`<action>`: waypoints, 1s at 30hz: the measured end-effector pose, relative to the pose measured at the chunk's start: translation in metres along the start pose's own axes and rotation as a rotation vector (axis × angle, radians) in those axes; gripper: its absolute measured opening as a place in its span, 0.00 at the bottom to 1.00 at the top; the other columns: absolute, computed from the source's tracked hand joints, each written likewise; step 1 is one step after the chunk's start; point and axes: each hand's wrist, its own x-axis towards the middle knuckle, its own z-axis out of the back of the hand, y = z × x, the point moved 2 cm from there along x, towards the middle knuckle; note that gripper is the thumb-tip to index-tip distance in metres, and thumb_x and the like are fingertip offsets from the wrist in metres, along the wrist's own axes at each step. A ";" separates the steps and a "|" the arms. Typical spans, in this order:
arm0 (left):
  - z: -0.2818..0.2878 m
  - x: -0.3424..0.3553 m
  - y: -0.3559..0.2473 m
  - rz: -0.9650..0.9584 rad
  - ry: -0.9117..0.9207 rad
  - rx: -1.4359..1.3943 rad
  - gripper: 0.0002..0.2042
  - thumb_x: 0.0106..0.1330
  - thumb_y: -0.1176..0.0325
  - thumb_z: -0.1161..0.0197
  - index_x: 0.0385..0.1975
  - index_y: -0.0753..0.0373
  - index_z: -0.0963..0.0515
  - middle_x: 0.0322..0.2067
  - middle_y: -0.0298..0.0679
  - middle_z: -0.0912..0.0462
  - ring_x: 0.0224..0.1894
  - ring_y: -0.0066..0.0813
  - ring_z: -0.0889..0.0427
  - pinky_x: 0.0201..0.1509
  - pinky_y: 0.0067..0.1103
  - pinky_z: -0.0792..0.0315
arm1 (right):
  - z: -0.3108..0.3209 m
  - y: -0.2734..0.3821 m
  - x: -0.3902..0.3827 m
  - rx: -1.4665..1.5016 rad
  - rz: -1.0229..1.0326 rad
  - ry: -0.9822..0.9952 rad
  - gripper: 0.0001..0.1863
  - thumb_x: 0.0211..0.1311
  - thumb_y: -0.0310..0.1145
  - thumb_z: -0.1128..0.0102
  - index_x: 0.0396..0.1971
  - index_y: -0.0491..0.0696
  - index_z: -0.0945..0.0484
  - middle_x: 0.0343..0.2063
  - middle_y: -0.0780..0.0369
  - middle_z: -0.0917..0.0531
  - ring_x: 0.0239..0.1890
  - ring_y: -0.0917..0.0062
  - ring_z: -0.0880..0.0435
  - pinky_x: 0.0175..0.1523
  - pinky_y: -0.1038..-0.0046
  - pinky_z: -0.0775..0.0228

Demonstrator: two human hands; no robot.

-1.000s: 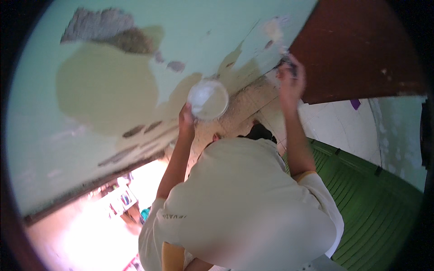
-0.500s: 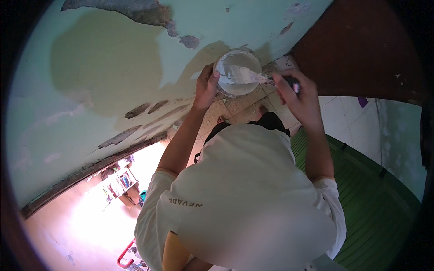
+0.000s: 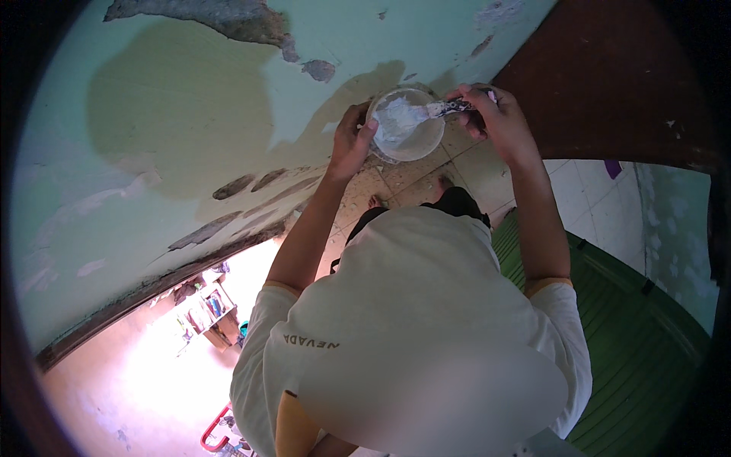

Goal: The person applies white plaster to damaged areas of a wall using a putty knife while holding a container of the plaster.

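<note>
My left hand (image 3: 353, 142) grips the near-left side of a round whitish tub (image 3: 418, 148), its thumb on the rim. White paste (image 3: 395, 122) lies inside, thick and smeared toward the left wall. My right hand (image 3: 502, 126) is closed round the handle of a putty knife (image 3: 451, 107), which is spotted with white. The knife reaches in over the tub's right rim, and its blade is buried in or coated with the paste, so its edge cannot be made out. The tub is held up in front of a green wall (image 3: 320, 107).
The wall has peeled patches (image 3: 221, 19) and scrapes. A dark brown panel (image 3: 609, 84) stands at the right. Below it is a green slatted surface (image 3: 617, 335). Bare feet stand on the tiled floor (image 3: 415, 177). At lower left, a bright opening shows a shelf (image 3: 205, 308).
My right hand has moved up with the putty knife, and the handle now tilts the other way. The blade has shifted within the paste. The tub has moved slightly right.
</note>
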 end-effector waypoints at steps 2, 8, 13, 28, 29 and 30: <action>0.000 -0.001 0.005 0.006 -0.026 -0.008 0.30 0.67 0.48 0.42 0.55 0.72 0.28 0.47 0.48 0.24 0.51 0.35 0.25 0.57 0.28 0.32 | 0.006 -0.013 0.005 0.078 -0.039 -0.029 0.17 0.69 0.43 0.46 0.36 0.43 0.19 0.18 0.68 0.24 0.16 0.87 0.32 0.21 0.83 0.45; -0.004 0.000 0.009 0.059 -0.060 0.008 0.31 0.67 0.47 0.43 0.56 0.72 0.29 0.48 0.49 0.24 0.52 0.36 0.25 0.58 0.29 0.32 | 0.018 -0.051 0.009 0.361 -0.176 -0.081 0.15 0.68 0.42 0.44 0.36 0.44 0.20 0.19 0.67 0.22 0.18 0.85 0.29 0.21 0.82 0.44; -0.010 -0.001 0.012 0.081 -0.098 -0.014 0.29 0.69 0.49 0.44 0.56 0.72 0.30 0.48 0.48 0.24 0.52 0.36 0.25 0.59 0.29 0.33 | 0.025 -0.079 0.009 0.477 -0.204 -0.122 0.15 0.69 0.43 0.46 0.38 0.44 0.22 0.19 0.67 0.23 0.18 0.85 0.30 0.22 0.82 0.44; -0.016 -0.006 0.049 0.322 -0.216 -0.287 0.31 0.71 0.44 0.51 0.53 0.72 0.28 0.49 0.44 0.22 0.52 0.32 0.26 0.59 0.28 0.36 | 0.090 -0.086 0.004 0.918 0.102 -0.297 0.13 0.72 0.41 0.53 0.37 0.46 0.26 0.21 0.65 0.22 0.18 0.81 0.28 0.22 0.80 0.39; -0.014 -0.008 0.054 0.353 -0.219 -0.300 0.31 0.71 0.44 0.51 0.54 0.72 0.29 0.49 0.44 0.23 0.53 0.32 0.27 0.60 0.28 0.36 | 0.098 -0.077 0.006 0.924 0.138 -0.382 0.14 0.72 0.41 0.53 0.37 0.46 0.26 0.21 0.65 0.22 0.18 0.81 0.28 0.22 0.79 0.38; -0.012 -0.011 0.060 0.384 -0.223 -0.313 0.31 0.71 0.44 0.51 0.54 0.72 0.29 0.50 0.44 0.23 0.53 0.32 0.27 0.60 0.28 0.36 | 0.104 -0.068 0.007 0.897 0.189 -0.432 0.13 0.72 0.40 0.52 0.38 0.45 0.26 0.21 0.64 0.22 0.18 0.81 0.28 0.23 0.79 0.38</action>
